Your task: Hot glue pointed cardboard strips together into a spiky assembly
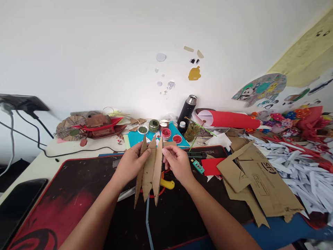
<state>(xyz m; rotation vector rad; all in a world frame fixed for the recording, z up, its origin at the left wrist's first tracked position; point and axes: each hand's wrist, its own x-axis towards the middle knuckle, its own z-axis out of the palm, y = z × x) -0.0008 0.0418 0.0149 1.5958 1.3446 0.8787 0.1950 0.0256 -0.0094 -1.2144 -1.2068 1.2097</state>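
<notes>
Between my two hands stands a piece of brown cardboard (149, 170) in long panels with pointed ends, angled to each other like a narrow boat shape. My left hand (132, 162) grips its left panel, thumb on the inner face. At the right panel's upper edge, my right hand (177, 163) pinches the cardboard with thumb and curled fingers. Beneath the piece lie scissors with a yellow-and-red handle (168, 184), partly hidden, and a metal blade (126, 194) shows at the left. A thin grey-blue strip (147, 222) runs down from below the cardboard.
Paint jars (154, 125) stand on blue paper (134, 138) at the back. A black thermos (186, 110) rises behind a glass jar (191, 131). Cardboard sheets (267, 184) and white paper strips (299, 173) lie right. A model boat (99, 125) sits back left, a phone (23, 198) at left.
</notes>
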